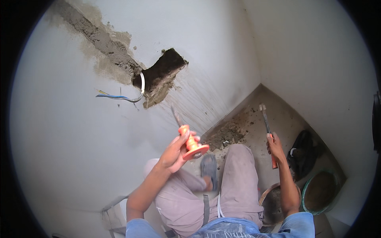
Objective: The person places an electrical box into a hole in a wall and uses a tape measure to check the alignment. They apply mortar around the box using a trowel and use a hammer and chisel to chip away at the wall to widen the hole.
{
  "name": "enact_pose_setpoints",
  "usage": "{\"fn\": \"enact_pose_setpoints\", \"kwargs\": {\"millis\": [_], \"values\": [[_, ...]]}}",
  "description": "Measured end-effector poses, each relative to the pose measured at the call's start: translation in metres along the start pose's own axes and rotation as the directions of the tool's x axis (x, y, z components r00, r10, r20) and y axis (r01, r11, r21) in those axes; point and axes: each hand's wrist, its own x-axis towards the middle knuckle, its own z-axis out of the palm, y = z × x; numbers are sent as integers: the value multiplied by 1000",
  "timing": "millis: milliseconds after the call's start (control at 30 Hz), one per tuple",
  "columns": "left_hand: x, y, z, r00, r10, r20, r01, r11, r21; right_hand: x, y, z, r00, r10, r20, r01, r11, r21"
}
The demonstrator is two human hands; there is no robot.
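Note:
My left hand [173,154] is closed round the orange grip of a chisel [189,139], which has a round hand guard at its butt end. The chisel's metal blade points up toward the wall, short of the hole. On the right, my right hand [275,145] grips a hammer [266,119] by its handle, the head pointing away from me over the floor. In the white wall is a rough dark hole [164,67] with broken edges. A white cable [142,85] comes out of its left side, ending in loose blue and yellow wires.
A strip of rough grey mortar [105,45] runs up-left from the hole. Rubble [230,133] lies along the wall's foot. At the right are a black bag-like item [302,152], a green-rimmed tub [304,198] and another round container [266,194]. A pale frame-like object [115,216] stands lower left.

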Motion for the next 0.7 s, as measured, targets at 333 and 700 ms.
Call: {"fn": "enact_pose_setpoints", "kwargs": {"millis": [333,700], "values": [[161,48,51,968,198,152,-221,964,148,-72,-103,49,970,-234,-69,243,953,182],[200,42,40,951,302,59,-308,937,163,-100,-62,55,986,-156,-60,161,984,79]]}}
